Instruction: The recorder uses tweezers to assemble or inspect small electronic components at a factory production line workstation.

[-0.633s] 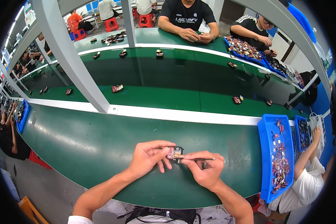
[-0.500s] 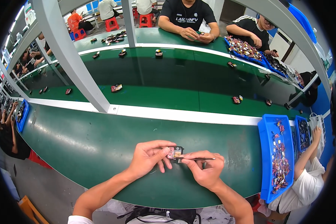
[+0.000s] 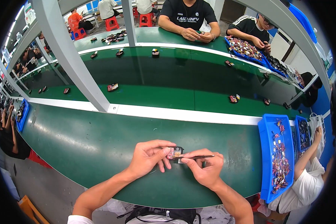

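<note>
Above the green table, my left hand (image 3: pixel 149 156) grips a small black plastic casing (image 3: pixel 181 149) by its left side, thumb on top. Inside the casing lies a reddish circuit board (image 3: pixel 171 153) with a pale part beside it. My right hand (image 3: pixel 207 168) pinches a slim black tool (image 3: pixel 201 156), seemingly tweezers, like a pen. Its tip reaches the casing's lower right part, where my fingers hide the exact contact.
Across the green conveyor belt (image 3: pixel 168 99) lie several casings with boards. A blue tray (image 3: pixel 266 156) of small boards stands at right; another blue tray (image 3: pixel 23 115) is far left. A grey frame post (image 3: pixel 72 56) rises at left. Co-workers sit around.
The casings on the belt have shifted slightly left. The tool in my right hand has tilted a little; my left hand stays put. The upper-right co-worker's hands have come together.
</note>
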Available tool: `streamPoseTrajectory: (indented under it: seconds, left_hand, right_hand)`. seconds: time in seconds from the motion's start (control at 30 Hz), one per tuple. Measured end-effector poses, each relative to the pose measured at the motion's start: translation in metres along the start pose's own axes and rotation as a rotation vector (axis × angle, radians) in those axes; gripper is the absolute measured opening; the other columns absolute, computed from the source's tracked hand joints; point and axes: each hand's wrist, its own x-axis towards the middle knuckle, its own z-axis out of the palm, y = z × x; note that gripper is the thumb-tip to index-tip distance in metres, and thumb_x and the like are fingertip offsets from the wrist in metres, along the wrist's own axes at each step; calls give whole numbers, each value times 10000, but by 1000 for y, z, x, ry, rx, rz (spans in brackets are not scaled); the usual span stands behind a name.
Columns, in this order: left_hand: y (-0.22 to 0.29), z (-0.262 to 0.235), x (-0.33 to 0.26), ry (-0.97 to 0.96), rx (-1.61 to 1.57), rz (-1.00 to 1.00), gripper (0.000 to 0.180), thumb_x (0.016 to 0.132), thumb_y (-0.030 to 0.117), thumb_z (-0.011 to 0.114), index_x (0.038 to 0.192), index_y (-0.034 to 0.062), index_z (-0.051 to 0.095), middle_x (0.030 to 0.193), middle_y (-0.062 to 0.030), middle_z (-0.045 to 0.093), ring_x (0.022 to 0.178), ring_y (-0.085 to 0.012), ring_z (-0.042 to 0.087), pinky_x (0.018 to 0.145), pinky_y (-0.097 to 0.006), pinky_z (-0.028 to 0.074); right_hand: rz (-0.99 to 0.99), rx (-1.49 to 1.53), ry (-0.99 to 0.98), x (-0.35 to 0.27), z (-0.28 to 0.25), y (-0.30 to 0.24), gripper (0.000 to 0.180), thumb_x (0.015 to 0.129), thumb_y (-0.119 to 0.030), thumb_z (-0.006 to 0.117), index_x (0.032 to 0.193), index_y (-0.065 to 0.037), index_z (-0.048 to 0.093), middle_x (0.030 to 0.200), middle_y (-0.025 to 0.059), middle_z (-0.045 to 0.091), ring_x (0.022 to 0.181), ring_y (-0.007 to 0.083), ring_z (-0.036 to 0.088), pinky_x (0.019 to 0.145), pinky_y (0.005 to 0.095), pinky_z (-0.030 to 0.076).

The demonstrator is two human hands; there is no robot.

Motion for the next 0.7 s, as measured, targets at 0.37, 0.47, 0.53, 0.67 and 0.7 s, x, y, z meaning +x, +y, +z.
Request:
streamPoseTrajectory:
  seconds: [0.37, 0.47, 0.53, 0.67, 0.7]
  left_hand:
    - [1, 2, -1, 52, 38, -16, 243, 1009, 42, 578, 1189, -107, 643, 936, -186, 712, 663, -209, 722, 495, -269, 585]
    - [0, 1, 0, 56, 30, 5, 240, 1009, 38, 575, 1187, -108, 643, 928, -185, 713, 664, -208, 722, 495, -267, 586]
    - [0, 0, 0, 51, 31, 3, 240, 1008, 36, 575, 1188, -107, 643, 930, -188, 711, 664, -208, 722, 493, -268, 586]
    - [1, 2, -1, 57, 28, -2, 239, 1006, 34, 579, 1189, -106, 643, 932, -189, 708, 660, -207, 721, 492, -269, 587]
    - [1, 2, -1, 54, 29, -1, 239, 1007, 37, 578, 1188, -105, 643, 934, -189, 707, 658, -209, 720, 493, -270, 588]
  right_hand:
    - [-22, -18, -7, -1, 1, -1, 154, 760, -17, 838, 881, -47, 748, 653, -1, 697, 404, 26, 413, 415, 209, 293]
    - [-32, -3, 0, 0, 3, -1, 154, 752, -16, 839, 872, -48, 748, 685, 1, 714, 397, 38, 407, 411, 216, 302]
    - [-72, -23, -21, 1, 3, -1, 151, 750, -20, 841, 865, -56, 751, 709, 6, 725, 391, 48, 398, 409, 221, 309]
    - [-78, -30, -26, 2, 3, -1, 144, 751, -22, 841, 857, -66, 754, 708, 8, 726, 389, 53, 391, 411, 222, 312]
    - [-84, -31, -38, 2, 2, -1, 140, 754, -18, 836, 857, -69, 756, 713, 11, 729, 389, 51, 394, 412, 221, 316]
